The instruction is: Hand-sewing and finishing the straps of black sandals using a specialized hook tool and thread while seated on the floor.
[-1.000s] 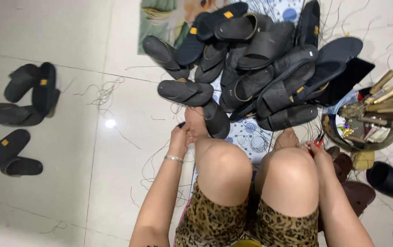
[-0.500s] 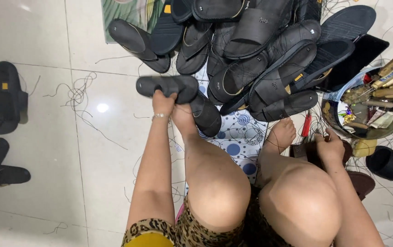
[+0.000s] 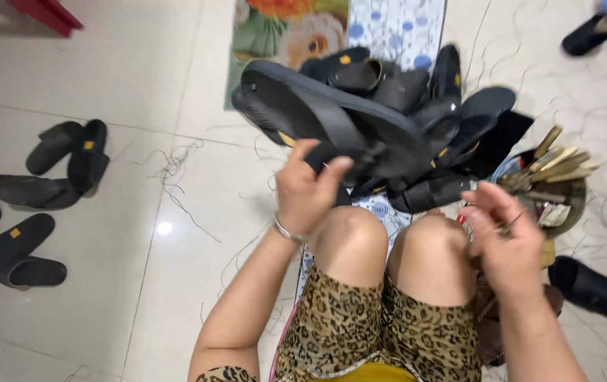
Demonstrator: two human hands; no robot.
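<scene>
Nearest to me were the bent knees [image 3: 388, 240] in leopard-print shorts [image 3: 381, 325], seated on the floor. Just right of them sat a round basket [image 3: 561, 205], and I saw wooden-handled tools [image 3: 547, 166] bundled in it, their handles sticking up and outward. What else lay in it I could not tell.

The floor [image 3: 105, 106] was pale glossy tile, with loose threads [image 3: 176, 170] scattered over it. A patterned mat [image 3: 388, 28] lay ahead of the knees, and a pile [image 3: 445, 134] of black sandals was heaped on it. More black sandals [image 3: 42, 184] lay in pairs well off to the left, and a single one [image 3: 593, 286] lay right of the knees, near the basket.

My left hand [image 3: 307, 191] was raised above the left knee, its grip closed on a black sandal [image 3: 317, 113]: thumb and fingers clamped the strap end, the sole lifted clear of the pile and tilted, underside toward me. The sandal hung in front of the pile, over the mat's near edge.

My right hand [image 3: 505, 240] was just beside the basket, above the right knee. Its fingers were curled in, pinching something thin and dark; I could not make out what it was.
</scene>
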